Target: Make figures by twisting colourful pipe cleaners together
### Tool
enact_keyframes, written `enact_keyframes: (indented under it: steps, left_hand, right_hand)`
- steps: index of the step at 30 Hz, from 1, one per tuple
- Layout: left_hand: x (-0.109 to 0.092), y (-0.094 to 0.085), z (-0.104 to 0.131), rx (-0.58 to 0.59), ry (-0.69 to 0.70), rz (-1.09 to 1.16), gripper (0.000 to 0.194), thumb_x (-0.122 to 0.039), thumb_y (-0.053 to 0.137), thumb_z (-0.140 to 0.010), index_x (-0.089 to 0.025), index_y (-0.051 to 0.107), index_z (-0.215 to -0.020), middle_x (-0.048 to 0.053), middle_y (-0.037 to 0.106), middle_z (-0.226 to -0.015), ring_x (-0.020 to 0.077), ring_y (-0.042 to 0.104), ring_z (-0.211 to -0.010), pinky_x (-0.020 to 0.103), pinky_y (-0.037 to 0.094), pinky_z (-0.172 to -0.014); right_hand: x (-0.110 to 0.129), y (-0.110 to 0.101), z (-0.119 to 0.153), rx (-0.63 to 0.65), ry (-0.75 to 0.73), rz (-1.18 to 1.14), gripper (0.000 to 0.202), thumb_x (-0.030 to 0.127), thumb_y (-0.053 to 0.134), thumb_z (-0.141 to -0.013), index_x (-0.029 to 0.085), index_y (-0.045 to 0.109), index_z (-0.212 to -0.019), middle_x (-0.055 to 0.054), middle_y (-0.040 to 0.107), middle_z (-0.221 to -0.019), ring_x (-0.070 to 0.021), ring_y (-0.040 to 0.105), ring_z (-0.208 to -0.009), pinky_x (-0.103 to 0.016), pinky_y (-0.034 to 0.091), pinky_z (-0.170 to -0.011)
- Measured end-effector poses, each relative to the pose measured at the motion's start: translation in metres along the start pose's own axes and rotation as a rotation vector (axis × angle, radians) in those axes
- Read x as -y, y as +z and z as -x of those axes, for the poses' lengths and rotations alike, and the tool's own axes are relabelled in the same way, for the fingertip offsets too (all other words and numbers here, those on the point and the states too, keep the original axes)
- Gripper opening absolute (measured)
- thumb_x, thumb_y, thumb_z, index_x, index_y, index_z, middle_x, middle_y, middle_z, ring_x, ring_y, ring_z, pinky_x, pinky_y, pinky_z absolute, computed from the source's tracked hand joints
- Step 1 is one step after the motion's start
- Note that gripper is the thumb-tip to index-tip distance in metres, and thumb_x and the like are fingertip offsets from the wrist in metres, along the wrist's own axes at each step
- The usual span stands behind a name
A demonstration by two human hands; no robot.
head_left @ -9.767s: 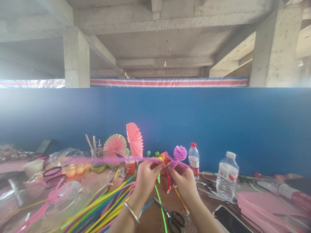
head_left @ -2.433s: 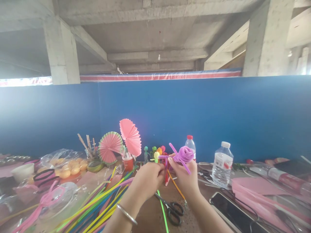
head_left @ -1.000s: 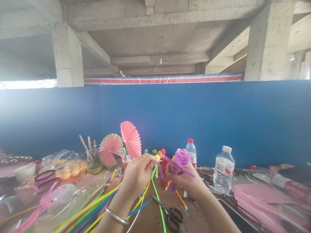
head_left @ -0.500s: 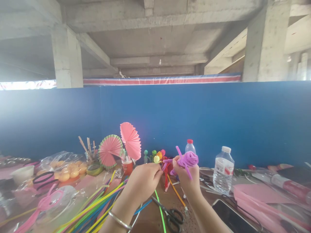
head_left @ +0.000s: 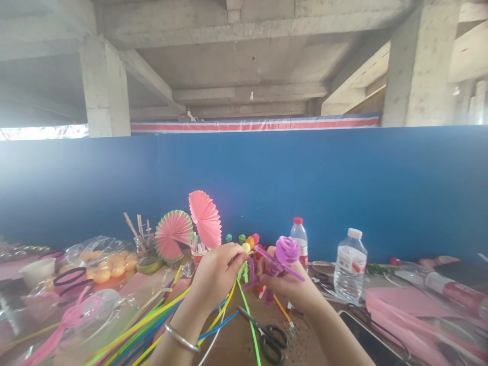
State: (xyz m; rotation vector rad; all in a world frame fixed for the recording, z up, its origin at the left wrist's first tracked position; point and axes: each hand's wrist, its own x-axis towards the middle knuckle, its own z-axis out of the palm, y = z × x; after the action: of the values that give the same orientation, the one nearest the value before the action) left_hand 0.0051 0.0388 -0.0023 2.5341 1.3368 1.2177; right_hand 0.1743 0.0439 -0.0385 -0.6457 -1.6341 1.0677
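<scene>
My right hand (head_left: pixel 284 284) is closed around a purple pipe-cleaner flower (head_left: pixel 287 250), its coiled head upright above the fingers and loose purple ends sticking out to both sides. Just left of it, my left hand (head_left: pixel 224 267), with a silver bangle on the wrist, has its fingers pinched near a purple strand and the green pipe cleaners; what lies between the fingertips is too small to tell. Behind the hands are small coiled flowers, among them a yellow one (head_left: pixel 246 247). Black scissors (head_left: pixel 271 341) lie below the hands.
Colourful pipe cleaners (head_left: pixel 152 325) spread at the left, near pink paper fans (head_left: pixel 173 236) and a bag of orange balls (head_left: pixel 110 267). At the right are a water bottle (head_left: pixel 349 267), a phone (head_left: pixel 368 338) and pink sheets (head_left: pixel 412 310). A red-capped bottle (head_left: pixel 299 236) stands behind.
The purple flower has moved slightly left and turned more upright in my right hand. My left hand has shifted a little left and up. Green and yellow strands now show beneath it.
</scene>
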Motion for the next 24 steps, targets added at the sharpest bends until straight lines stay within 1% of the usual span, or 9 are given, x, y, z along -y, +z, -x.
enact_keyframes:
  steps: [2,6,8,11,13,17,19,21,24]
  left_hand:
    - [0.003,0.003,-0.001,0.045,-0.036,-0.006,0.033,-0.033,0.032,-0.086,-0.019,0.054,-0.067,-0.002,0.056,-0.062,0.0119,0.049,-0.058,0.021,0.029,-0.051]
    - [0.007,0.009,0.002,0.155,-0.072,-0.081,0.036,-0.033,0.03,-0.086,-0.019,0.054,-0.064,-0.001,0.055,-0.058,0.0127,0.049,-0.054,0.022,0.023,-0.047]
    - [0.007,0.01,0.004,0.211,-0.067,-0.118,0.034,-0.032,0.032,-0.085,-0.019,0.055,-0.063,0.0,0.057,-0.059,0.0128,0.049,-0.053,0.022,0.022,-0.046]
    - [0.003,0.007,0.009,0.269,-0.066,-0.173,0.033,-0.031,0.035,-0.083,-0.019,0.056,-0.062,0.0,0.058,-0.058,0.0125,0.049,-0.051,0.023,0.02,-0.046]
    - [-0.002,0.003,0.011,0.293,-0.069,-0.199,0.028,-0.033,0.04,-0.08,-0.019,0.058,-0.064,0.0,0.057,-0.056,0.0123,0.047,-0.049,0.024,0.02,-0.046]
    - [-0.011,-0.006,0.012,0.338,0.013,-0.164,0.021,-0.031,0.046,-0.077,-0.02,0.062,-0.069,-0.001,0.058,-0.059,0.0122,0.047,-0.051,0.024,0.021,-0.047]
    - [-0.014,-0.008,0.01,0.305,0.041,-0.113,0.024,-0.028,0.041,-0.08,-0.021,0.062,-0.069,-0.001,0.06,-0.063,0.0123,0.049,-0.057,0.023,0.025,-0.051]
    - [-0.014,-0.009,0.008,0.238,0.029,-0.065,0.025,-0.027,0.039,-0.082,-0.021,0.06,-0.069,-0.002,0.06,-0.067,0.0122,0.049,-0.061,0.022,0.027,-0.054]
    - [-0.01,-0.007,0.004,0.153,-0.03,-0.003,0.028,-0.03,0.036,-0.085,-0.02,0.057,-0.069,-0.003,0.057,-0.064,0.0112,0.047,-0.059,0.021,0.028,-0.054]
  right_hand:
    - [-0.004,0.004,0.0,-0.061,-0.035,-0.153,0.004,0.015,0.056,-0.065,0.018,0.054,-0.067,0.002,0.054,-0.06,-0.0118,0.054,-0.047,-0.022,0.043,-0.039]
    - [-0.011,0.013,-0.007,-0.38,-0.171,-0.301,0.008,0.019,0.057,-0.068,0.018,0.051,-0.063,0.001,0.053,-0.065,-0.012,0.052,-0.056,-0.022,0.044,-0.046]
    - [-0.011,0.014,-0.01,-0.506,-0.179,-0.202,0.008,0.019,0.056,-0.069,0.018,0.05,-0.063,0.001,0.053,-0.062,-0.0117,0.052,-0.056,-0.022,0.044,-0.049]
    - [-0.01,0.009,-0.011,-0.62,-0.097,0.115,0.008,0.02,0.055,-0.069,0.017,0.052,-0.062,0.003,0.051,-0.052,-0.0109,0.049,-0.046,-0.022,0.041,-0.045]
    - [-0.009,0.003,-0.011,-0.589,-0.051,0.269,0.008,0.021,0.053,-0.069,0.016,0.053,-0.063,0.003,0.052,-0.049,-0.0105,0.048,-0.041,-0.021,0.039,-0.042]
    - [-0.005,-0.007,-0.007,-0.353,-0.033,0.42,0.008,0.015,0.049,-0.067,0.017,0.052,-0.06,0.004,0.052,-0.048,-0.0102,0.05,-0.041,-0.019,0.037,-0.04]
    - [0.0,-0.01,-0.004,-0.239,-0.019,0.446,0.01,0.01,0.048,-0.064,0.017,0.051,-0.057,0.005,0.051,-0.046,-0.0097,0.05,-0.041,-0.018,0.036,-0.039]
    - [0.005,-0.011,-0.001,-0.097,0.024,0.38,0.012,0.008,0.047,-0.063,0.017,0.052,-0.057,0.005,0.05,-0.045,-0.0096,0.05,-0.039,-0.019,0.037,-0.039]
    - [0.008,-0.01,0.001,0.071,0.066,0.099,0.008,0.01,0.051,-0.066,0.017,0.054,-0.062,0.004,0.052,-0.051,-0.0103,0.051,-0.041,-0.021,0.04,-0.039]
